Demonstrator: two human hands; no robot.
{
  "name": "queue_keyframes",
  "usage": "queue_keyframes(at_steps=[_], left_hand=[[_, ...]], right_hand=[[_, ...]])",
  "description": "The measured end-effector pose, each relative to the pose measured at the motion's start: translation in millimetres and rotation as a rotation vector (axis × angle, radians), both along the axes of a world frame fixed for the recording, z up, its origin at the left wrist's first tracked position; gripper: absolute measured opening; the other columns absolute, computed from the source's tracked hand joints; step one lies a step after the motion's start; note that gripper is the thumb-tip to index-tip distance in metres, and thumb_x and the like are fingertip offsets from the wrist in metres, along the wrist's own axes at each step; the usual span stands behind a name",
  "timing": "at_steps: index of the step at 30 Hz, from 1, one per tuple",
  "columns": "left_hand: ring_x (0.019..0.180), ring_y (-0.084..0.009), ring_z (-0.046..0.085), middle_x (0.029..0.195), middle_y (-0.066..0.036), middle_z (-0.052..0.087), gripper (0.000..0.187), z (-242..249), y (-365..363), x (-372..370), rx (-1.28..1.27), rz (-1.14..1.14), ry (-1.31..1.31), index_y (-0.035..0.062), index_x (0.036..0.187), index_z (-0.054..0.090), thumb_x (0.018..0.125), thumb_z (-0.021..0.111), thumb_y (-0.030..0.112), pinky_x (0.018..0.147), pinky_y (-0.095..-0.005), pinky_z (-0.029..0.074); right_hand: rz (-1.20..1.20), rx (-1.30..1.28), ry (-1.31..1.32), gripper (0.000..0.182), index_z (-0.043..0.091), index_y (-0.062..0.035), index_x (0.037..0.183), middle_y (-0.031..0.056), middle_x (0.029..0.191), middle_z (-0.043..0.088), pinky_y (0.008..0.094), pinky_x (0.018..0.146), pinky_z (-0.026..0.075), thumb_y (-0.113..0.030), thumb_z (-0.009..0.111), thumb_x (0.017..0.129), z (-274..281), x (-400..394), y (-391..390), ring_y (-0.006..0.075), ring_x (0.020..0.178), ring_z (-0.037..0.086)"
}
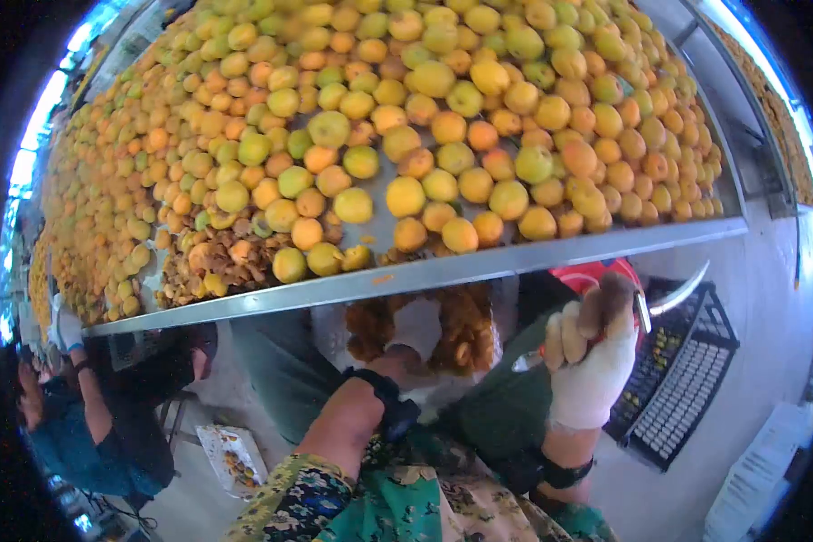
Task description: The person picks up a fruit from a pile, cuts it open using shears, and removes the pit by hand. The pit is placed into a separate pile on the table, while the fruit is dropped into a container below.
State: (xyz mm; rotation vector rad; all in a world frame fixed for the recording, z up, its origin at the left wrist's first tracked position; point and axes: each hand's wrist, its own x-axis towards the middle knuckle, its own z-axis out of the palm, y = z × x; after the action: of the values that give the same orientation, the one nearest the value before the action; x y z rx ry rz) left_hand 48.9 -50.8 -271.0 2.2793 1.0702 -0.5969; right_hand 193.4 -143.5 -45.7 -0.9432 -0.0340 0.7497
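Note:
My right hand point(592, 361), in a white glove with darker fingertips, is closed around a knife with a curved metal blade point(682, 294) that points up and right. A second shiny metal end point(527, 361) sticks out on the other side of the fist. My left hand point(417, 323), also in a white glove, is lowered over a white crate point(332, 336) between my knees. Orange fruit pieces point(470, 330) lie in that crate around the hand. Its fingers cannot be made out.
A metal-edged table point(425, 273) heaped with yellow and orange apricots point(447, 126) spans the front. Torn fruit scraps point(226, 262) lie near its rim. Behind my right hand are a red container point(596, 271) and a black crate point(677, 388). Another person point(108, 443) sits at left, near a white tray point(230, 461).

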Motion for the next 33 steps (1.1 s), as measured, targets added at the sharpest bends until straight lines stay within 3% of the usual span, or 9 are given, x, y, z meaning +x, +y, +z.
queue_keyframes(at_steps=[3, 8, 10, 12, 14, 16, 20, 26, 33], left_hand=[[0.099, -0.0383, 0.057, 0.106, -0.017, 0.062, 0.026, -66, -3, -12, 0.121, 0.216, -0.167, 0.0062, 0.103, 0.06, 0.08, 0.05, 0.011, 0.082, -0.0459, 0.046], [0.101, -0.0393, 0.056, 0.104, -0.019, 0.062, 0.029, 34, 19, 8, 0.134, 0.086, -0.146, 0.003, 0.105, 0.06, 0.082, 0.048, 0.015, 0.087, -0.0464, 0.044], [0.091, -0.0349, 0.063, 0.095, -0.017, 0.065, 0.03, 57, -1, 2, 0.211, 0.38, -0.458, 0.0062, 0.105, 0.063, 0.077, 0.056, 0.014, 0.082, -0.0404, 0.05], [0.092, -0.0348, 0.061, 0.092, -0.018, 0.065, 0.029, 122, 0, -14, -0.13, 0.147, -0.504, 0.0079, 0.105, 0.063, 0.076, 0.056, 0.011, 0.082, -0.0408, 0.05], [0.087, -0.034, 0.061, 0.09, -0.018, 0.064, 0.024, 172, 4, -33, -0.082, 0.131, -0.693, 0.0107, 0.101, 0.064, 0.078, 0.055, 0.016, 0.077, -0.0444, 0.049], [0.083, -0.0327, 0.062, 0.087, -0.016, 0.063, 0.02, 210, 21, -50, 0.349, 0.203, -0.722, 0.0109, 0.095, 0.064, 0.077, 0.059, 0.016, 0.074, -0.044, 0.049], [0.076, -0.0297, 0.062, 0.085, -0.011, 0.061, 0.021, 233, 75, -85, 0.834, 0.242, -0.349, 0.0093, 0.084, 0.064, 0.073, 0.067, 0.027, 0.065, -0.0441, 0.048], [0.087, -0.0297, 0.062, 0.094, -0.011, 0.063, 0.037, 228, 120, -88, 0.529, 0.214, 0.021, 0.0098, 0.087, 0.068, 0.07, 0.068, 0.043, 0.072, -0.0424, 0.05], [0.089, -0.029, 0.063, 0.091, -0.011, 0.066, 0.033, 226, 119, -95, 0.47, 0.232, -0.065, 0.0119, 0.091, 0.068, 0.071, 0.065, 0.039, 0.076, -0.0416, 0.05]], right_hand=[[0.036, -0.009, -0.038, 0.022, 0.05, -0.0063, 0.093, -0.0027, 0.058, 0.034, 0.0243, 0.031, 0.025, -0.028, 0.047, 0.095, -6, -3, 2, 0.0075, 0.036, 0.029], [0.087, 0.031, -0.054, 0.023, 0.05, -0.0063, 0.088, -0.0038, 0.059, 0.036, 0.0225, 0.031, 0.024, -0.028, 0.047, 0.095, 0, -15, 13, 0.0062, 0.037, 0.028], [0.113, -0.016, -0.015, 0.019, 0.048, -0.0069, 0.09, 0.0001, 0.055, 0.038, 0.0264, 0.03, 0.029, -0.025, 0.048, 0.095, 2, -18, 13, 0.0102, 0.034, 0.033], [0.148, -0.001, -0.065, 0.018, 0.047, -0.0069, 0.09, 0.0001, 0.055, 0.038, 0.0268, 0.03, 0.03, -0.025, 0.049, 0.094, 4, -26, 16, 0.0106, 0.035, 0.033], [0.174, 0.001, -0.119, 0.018, 0.047, -0.007, 0.089, 0.0002, 0.055, 0.038, 0.0273, 0.031, 0.031, -0.024, 0.049, 0.094, 5, -32, 14, 0.0109, 0.035, 0.034], [0.22, -0.009, -0.033, 0.017, 0.047, -0.0071, 0.089, 0.0, 0.054, 0.038, 0.0276, 0.032, 0.032, -0.023, 0.05, 0.094, 5, -40, 16, 0.0115, 0.036, 0.035], [0.329, 0.084, -0.117, 0.016, 0.047, -0.0063, 0.09, 0.001, 0.053, 0.04, 0.0281, 0.034, 0.035, -0.021, 0.052, 0.092, -3, -49, 7, 0.0124, 0.037, 0.038], [0.332, 0.034, -0.148, 0.018, 0.05, -0.0029, 0.096, 0.0022, 0.051, 0.043, 0.0285, 0.035, 0.036, -0.019, 0.054, 0.089, 4, -66, 7, 0.013, 0.036, 0.04], [0.366, -0.053, -0.15, 0.011, 0.05, -0.0062, 0.095, 0.0009, 0.059, 0.041, 0.0277, 0.033, 0.034, -0.015, 0.053, 0.089, 5, -77, -6, 0.0119, 0.038, 0.038]])
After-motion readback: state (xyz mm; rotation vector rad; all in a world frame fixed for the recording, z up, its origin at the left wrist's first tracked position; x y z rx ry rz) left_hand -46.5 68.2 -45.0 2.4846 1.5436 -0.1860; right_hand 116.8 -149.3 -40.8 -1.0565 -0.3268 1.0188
